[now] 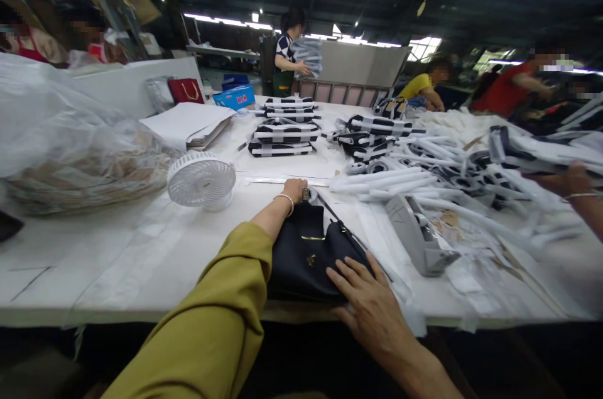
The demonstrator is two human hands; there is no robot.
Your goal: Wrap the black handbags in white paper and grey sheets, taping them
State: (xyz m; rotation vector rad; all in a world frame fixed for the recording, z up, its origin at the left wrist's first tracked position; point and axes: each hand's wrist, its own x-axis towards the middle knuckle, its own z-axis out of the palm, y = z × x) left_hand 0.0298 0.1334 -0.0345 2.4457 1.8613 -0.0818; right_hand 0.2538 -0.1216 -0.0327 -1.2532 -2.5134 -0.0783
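A black handbag point(301, 254) with gold-coloured hardware lies on the white table near its front edge. At the bag's far end, my left hand point(295, 190) is closed, its fingers curled over the top near a pale wrapping; the fingertips are hidden. My right hand point(367, 295) rests open on the bag's near right side, fingers spread over the black surface. A thin black strap point(343, 227) runs along the bag's right side.
A white fan point(201, 180) and a large plastic-wrapped bundle point(89, 147) stand left. A grey tape dispenser point(417, 235) sits right. Behind are stacked black-and-white wrapped pieces point(285, 132). At far right, another person's hand point(572, 182) touches a wrapped piece.
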